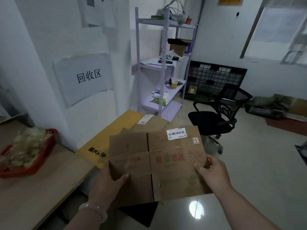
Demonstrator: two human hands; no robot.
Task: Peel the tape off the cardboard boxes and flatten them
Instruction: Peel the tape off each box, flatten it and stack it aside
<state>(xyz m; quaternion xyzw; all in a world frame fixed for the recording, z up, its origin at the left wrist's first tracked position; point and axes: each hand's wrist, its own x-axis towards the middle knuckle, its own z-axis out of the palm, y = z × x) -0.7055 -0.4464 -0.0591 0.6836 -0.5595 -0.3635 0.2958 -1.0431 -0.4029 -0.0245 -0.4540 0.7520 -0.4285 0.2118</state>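
One small room with white walls fills the frame. A shiny pale floor (249,171) shows a round spot of light at the lower right. A wooden table (33,193) sits at the lower left, and a red basket (44,153) full of crumpled clear stuff stands on it. A white sign (86,77) with black writing hangs on the wall at the upper left. A tall purple shelf (163,63) with small things on it stands at the upper middle, and a black chair (219,118) is to the right of it. A big yellow cardboard sheet (106,138) lies in the middle of the frame, just past the table. In the lower middle, a flat cardboard box (166,163) is held up over the floor with both hands. Its long side runs from left to right across the frame, and the right end sits a bit higher. Its printed face looks up at the camera, and a white label (176,133) with black bars is stuck near its upper right corner. The left hand (111,180) grips the left edge of the box, with the thumb on top and the fingers hidden under it. A pale bracelet (94,210) is on that wrist. The right hand (211,171) holds the right edge in the same way, thumb on top. The box lies between the two hands.
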